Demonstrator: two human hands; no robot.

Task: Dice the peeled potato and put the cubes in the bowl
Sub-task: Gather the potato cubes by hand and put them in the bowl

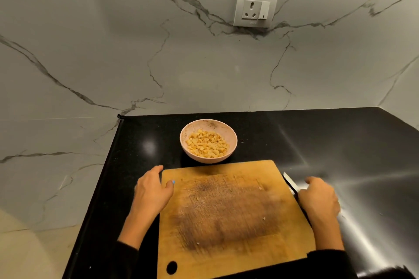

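A pink bowl (229,133) stands on the black counter just beyond the wooden cutting board (229,217); it holds several yellow potato cubes (207,144). The board's worn middle carries only a few tiny scraps. My left hand (152,190) rests at the board's left edge, thumb on the wood, fingers relaxed. My right hand (319,198) lies over the handle of a knife (290,182) at the board's right edge; the blade points away from me. Whether the fingers curl round the handle is hidden.
The black counter (340,142) stretches to the right and back to a marble wall with a socket (255,8). The counter's left edge drops off at about the board's left side, with pale floor below.
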